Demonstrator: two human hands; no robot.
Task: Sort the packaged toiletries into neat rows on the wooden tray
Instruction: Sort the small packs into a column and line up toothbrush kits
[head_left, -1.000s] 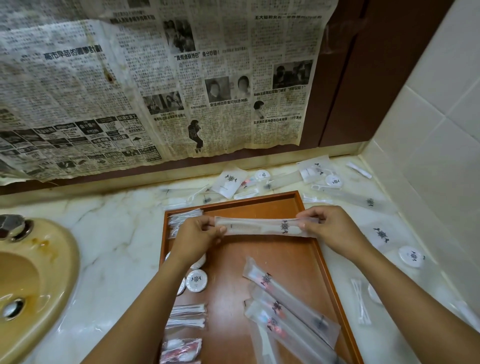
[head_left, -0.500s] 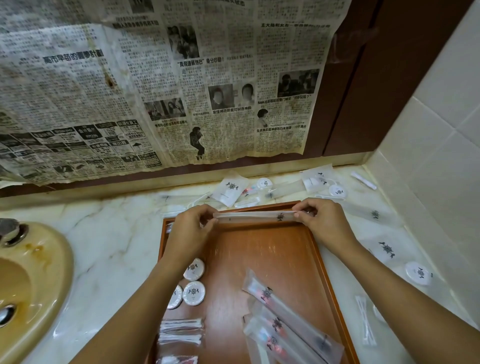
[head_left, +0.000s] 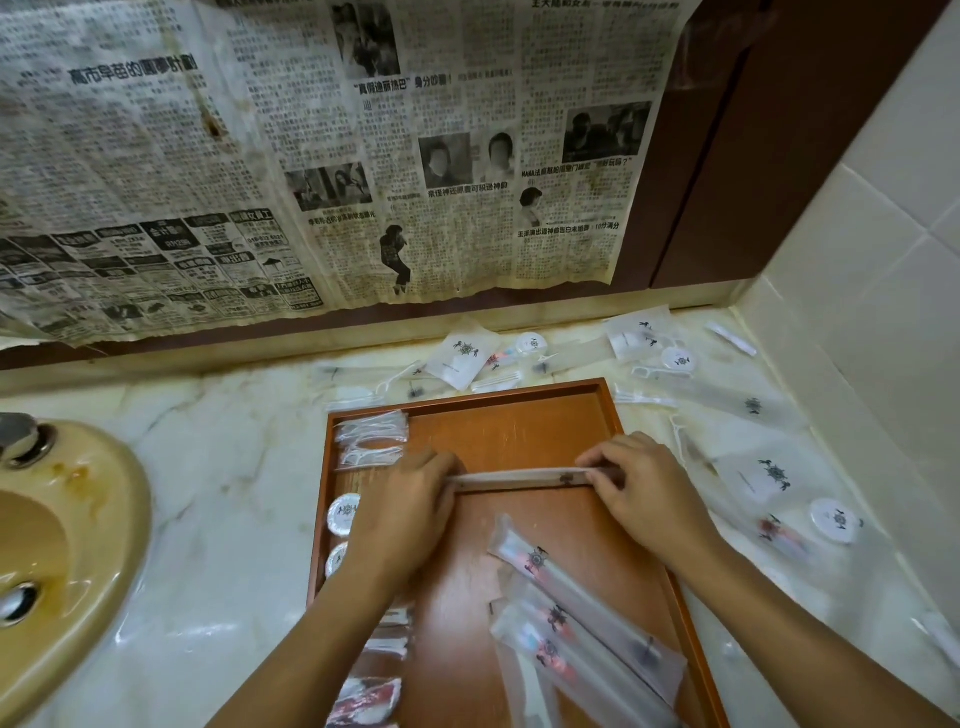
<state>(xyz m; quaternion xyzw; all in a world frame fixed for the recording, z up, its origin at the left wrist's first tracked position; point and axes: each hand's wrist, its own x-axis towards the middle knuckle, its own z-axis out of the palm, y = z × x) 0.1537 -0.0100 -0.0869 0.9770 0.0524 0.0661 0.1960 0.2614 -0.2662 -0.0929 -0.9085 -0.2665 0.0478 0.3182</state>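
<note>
- Long comb packet (head_left: 524, 477) held level across mid wooden tray (head_left: 519, 415); left hand (head_left: 402, 512) pinching one end, right hand (head_left: 644, 493) pinching the other; both grips closed on packet.
- On tray: floss-pick packets (head_left: 371, 441) at far left, round white tins (head_left: 344, 514) partly behind left wrist, toothbrush packets (head_left: 576, 587) near right.
- Loose sachets (head_left: 464, 356) scattered on marble bench (head_left: 218, 467); black emblem printed, wording unreadable.
- Basin (head_left: 57, 561) at left.
- Chinese newspaper (head_left: 311, 156) on wall; "NANA" legible.

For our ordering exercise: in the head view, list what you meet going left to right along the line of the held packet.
Sink → left hand → packaged comb → right hand → round white packet on the counter.
</note>
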